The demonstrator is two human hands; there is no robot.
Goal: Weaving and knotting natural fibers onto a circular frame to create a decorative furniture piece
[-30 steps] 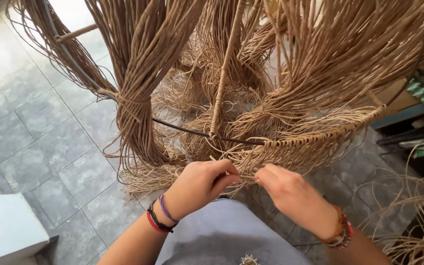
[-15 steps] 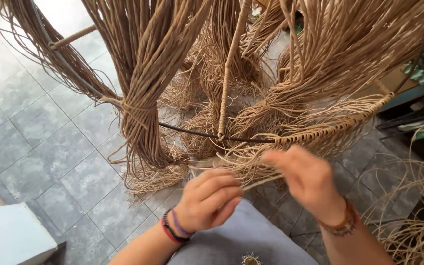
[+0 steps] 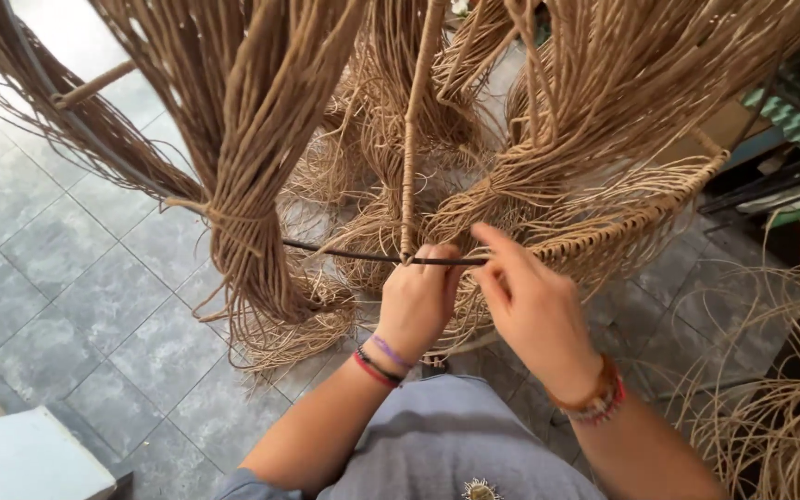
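At the left edge of the frame, a tied bundle [image 3: 252, 231] of tan strands hangs down over the grey tile floor [image 3: 67, 306], its frayed ends brushing near the tiles. A pale box corner [image 3: 20, 458] sits at the bottom left.

My left hand [image 3: 417, 301] is curled shut around strands right under the thin dark rod [image 3: 354, 255], touching it where the wrapped upright [image 3: 409, 139] meets it. My right hand [image 3: 534, 310], just beside the left, has its fingers pressed together, pinching a strand at the rod with the forefinger stretched up toward the woven rim [image 3: 622, 218].

By my judgement the weaving is partly done: the rim to the right is already wrapped tight and the upright is bound, but most of the fibre hangs loose in long hanks, so plenty is left to work in.

More loose strands [image 3: 780, 407] curl at the right edge, over the floor. Dark shelving with green pieces [image 3: 780, 111] shows at the top right, too cut off to name.

The frame's top is out of view, my palms hide the strand ends, and I cannot tell how the rod is fixed at the left.
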